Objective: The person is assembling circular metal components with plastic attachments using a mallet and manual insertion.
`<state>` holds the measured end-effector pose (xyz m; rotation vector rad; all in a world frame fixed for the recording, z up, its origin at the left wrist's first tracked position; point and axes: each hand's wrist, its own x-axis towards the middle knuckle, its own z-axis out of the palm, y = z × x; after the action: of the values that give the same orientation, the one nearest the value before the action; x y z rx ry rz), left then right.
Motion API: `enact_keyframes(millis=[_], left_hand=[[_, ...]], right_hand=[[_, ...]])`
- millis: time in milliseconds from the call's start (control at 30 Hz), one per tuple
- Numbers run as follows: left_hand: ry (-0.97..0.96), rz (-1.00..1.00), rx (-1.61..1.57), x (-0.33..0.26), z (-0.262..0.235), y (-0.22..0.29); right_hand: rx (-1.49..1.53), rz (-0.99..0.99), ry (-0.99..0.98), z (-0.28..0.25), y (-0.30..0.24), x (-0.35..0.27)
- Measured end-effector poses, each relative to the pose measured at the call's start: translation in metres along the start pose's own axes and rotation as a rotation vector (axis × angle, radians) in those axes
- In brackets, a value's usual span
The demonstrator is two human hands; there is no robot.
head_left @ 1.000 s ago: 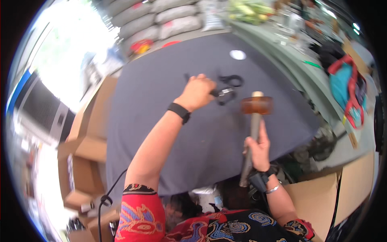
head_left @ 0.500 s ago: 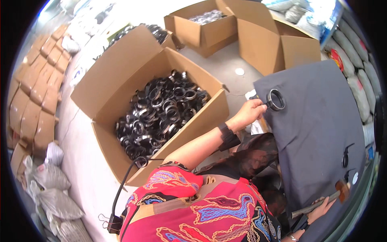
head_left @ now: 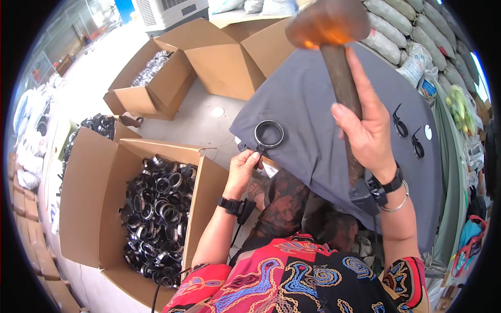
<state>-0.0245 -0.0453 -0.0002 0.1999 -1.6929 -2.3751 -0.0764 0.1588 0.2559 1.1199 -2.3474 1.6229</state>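
My left hand [head_left: 242,169] pinches the short stem of a black ring clamp [head_left: 267,147]. The ring lies at the near left edge of a table under dark grey cloth [head_left: 313,120]. Raised over that table, my right hand [head_left: 368,133] grips a mallet [head_left: 340,78] by its wooden handle, with the index finger stretched along it. The mallet's brown head is at the top of the view, higher than the ring and to its right. Two more black ring clamps, one [head_left: 401,128] above the other [head_left: 418,148], lie on the cloth to the right.
Left of me, an open carton [head_left: 112,193] holds many black ring clamps [head_left: 162,208]. Behind it stand further open cartons [head_left: 224,65], one with shiny clear pieces [head_left: 151,69]. A white round disc [head_left: 428,132] sits on the cloth's right side. Stacked sacks [head_left: 389,47] line the back right.
My right hand has lifted the mallet from the table's right side to high above it. The left hand still holds the ring clamp at the table edge. The whole view has turned right.
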Motion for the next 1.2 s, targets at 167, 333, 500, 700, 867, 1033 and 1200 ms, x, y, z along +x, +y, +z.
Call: enact_keyframes(millis=[167, 333, 500, 700, 867, 1033, 1200], left_hand=[[-0.037, 0.018, 0.028, 0.005, 0.007, 0.002], [-0.004, 0.008, 0.046, 0.002, -0.004, 0.001], [-0.032, 0.027, -0.014, 0.002, 0.007, 0.000], [-0.027, 0.019, -0.020, 0.001, -0.006, -0.007], [-0.044, 0.053, -0.042, 0.003, 0.005, -0.005], [0.018, -0.004, -0.027, -0.003, 0.004, 0.006], [0.016, 0.007, -0.015, -0.003, 0.000, -0.003]], right_hand=[[-0.069, 0.319, -0.148, 0.064, 0.111, -0.025], [0.167, 0.431, -0.083, 0.025, 0.078, -0.017], [-0.136, 0.112, 0.119, 0.033, 0.096, -0.068], [0.287, 0.488, -0.081, 0.042, 0.076, -0.091], [-0.038, 0.176, -0.037, 0.058, 0.101, -0.117], [-0.048, 0.177, -0.275, 0.068, 0.081, -0.098], [-0.324, -0.066, -0.312, 0.084, 0.082, -0.066]])
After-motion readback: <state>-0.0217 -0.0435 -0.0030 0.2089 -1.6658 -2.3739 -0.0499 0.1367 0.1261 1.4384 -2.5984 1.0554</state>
